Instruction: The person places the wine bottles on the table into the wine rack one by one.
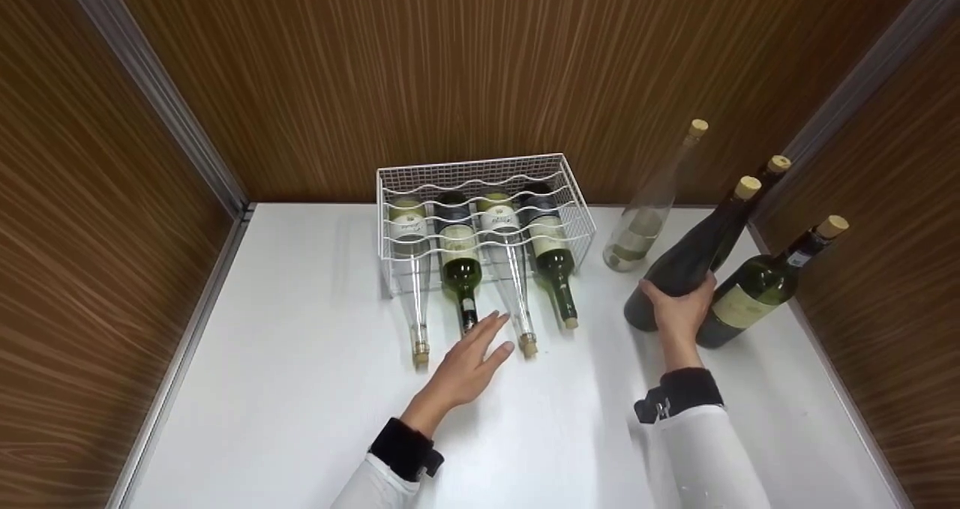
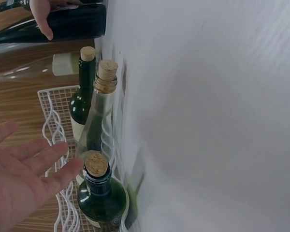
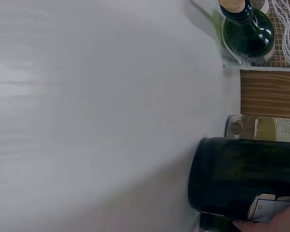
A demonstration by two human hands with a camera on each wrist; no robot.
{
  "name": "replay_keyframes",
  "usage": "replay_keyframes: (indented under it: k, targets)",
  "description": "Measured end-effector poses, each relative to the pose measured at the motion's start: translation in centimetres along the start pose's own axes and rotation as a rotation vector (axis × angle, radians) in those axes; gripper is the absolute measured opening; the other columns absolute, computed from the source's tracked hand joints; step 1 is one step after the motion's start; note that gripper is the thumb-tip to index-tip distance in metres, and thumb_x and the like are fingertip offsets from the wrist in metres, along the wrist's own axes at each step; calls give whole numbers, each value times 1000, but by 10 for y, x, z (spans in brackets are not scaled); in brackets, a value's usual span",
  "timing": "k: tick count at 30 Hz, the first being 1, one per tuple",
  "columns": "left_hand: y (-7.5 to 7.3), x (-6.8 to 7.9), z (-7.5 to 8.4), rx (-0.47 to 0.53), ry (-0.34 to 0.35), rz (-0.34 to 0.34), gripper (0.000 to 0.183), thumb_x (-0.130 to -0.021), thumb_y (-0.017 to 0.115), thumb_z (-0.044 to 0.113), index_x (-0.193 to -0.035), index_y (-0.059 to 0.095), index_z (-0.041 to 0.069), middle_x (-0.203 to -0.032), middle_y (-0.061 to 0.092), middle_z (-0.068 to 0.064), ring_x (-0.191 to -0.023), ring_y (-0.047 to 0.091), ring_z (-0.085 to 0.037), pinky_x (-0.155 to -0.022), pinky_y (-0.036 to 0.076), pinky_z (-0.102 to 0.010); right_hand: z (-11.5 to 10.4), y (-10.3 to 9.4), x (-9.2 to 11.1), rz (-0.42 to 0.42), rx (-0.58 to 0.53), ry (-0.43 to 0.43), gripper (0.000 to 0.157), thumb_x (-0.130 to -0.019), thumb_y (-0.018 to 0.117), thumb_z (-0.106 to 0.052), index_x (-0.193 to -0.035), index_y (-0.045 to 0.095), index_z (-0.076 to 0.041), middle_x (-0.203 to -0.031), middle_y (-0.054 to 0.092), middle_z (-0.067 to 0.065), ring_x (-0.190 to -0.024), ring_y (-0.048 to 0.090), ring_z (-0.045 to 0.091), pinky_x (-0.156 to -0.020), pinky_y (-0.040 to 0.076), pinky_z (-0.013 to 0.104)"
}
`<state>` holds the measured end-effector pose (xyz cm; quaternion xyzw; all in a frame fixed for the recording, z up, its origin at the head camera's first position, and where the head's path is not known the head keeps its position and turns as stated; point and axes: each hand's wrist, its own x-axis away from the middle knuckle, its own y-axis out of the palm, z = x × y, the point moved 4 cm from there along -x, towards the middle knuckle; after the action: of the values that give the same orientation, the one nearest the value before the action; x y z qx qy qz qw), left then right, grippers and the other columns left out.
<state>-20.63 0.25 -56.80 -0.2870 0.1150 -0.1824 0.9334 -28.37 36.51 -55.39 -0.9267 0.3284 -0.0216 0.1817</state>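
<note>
White worktop [image 1: 300,344] | R hand [image 1: 681,310] grips dk btl [image 1: 682,261], green btl [image 1: 750,299] to its rt | L hand [image 1: 465,370] spread nr clear btl [image 1: 523,310] | I'd hold firm, w/o bumping green btl

Print on the bottle labels [image 1: 737,306] cannot be read

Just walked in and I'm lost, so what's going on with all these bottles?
A person's right hand grips a dark bottle low on its body, and three more bottles stand near it. The left hand, holding nothing, is in front of the rack, where four bottles lie.
</note>
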Motion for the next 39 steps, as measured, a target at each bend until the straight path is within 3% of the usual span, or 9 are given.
replay_keyframes:
  k: [11,17,25,30,39]
  targets:
    - [1,-5,8,23,8,-12,61,-104,32,55,-154,34,22,-159,27,-5,-144,26,-30,-112,24,-57,-7,-3,2,-56,83,-62,110,-73,87,-19,-155,15,-6,-157,26,15,-144,23,24,-116,17,32]
    - [-4,-3,5,84,11,-6,59,-105,32,52,-154,34,21,-159,28,-7,-143,27,-32,-111,24,-58,-12,-1,8,-78,89,-120,103,-70,89,-17,-152,27,-9,-152,36,14,-141,30,27,-115,22,37]
    - [-18,-4,2,267,40,13,52,-108,34,39,-153,34,14,-155,34,-11,-135,41,-31,-108,35,-50,-28,8,21,-146,93,-280,99,-67,90,-10,-147,34,-1,-144,42,20,-136,36,34,-113,26,44]
    - [-27,-4,-1,398,36,36,48,-109,33,28,-153,34,8,-153,37,-14,-134,43,-32,-109,34,-47,-36,12,30,-165,112,-385,93,-63,92,-8,-141,42,0,-136,48,21,-128,43,34,-110,29,48]
    - [-41,-8,-2,648,13,40,50,-110,23,25,-153,27,0,-151,33,-25,-132,43,-42,-105,36,-57,-46,23,49,-213,150,-562,87,-58,93,-4,-134,51,-2,-123,52,21,-116,48,35,-105,33,51]
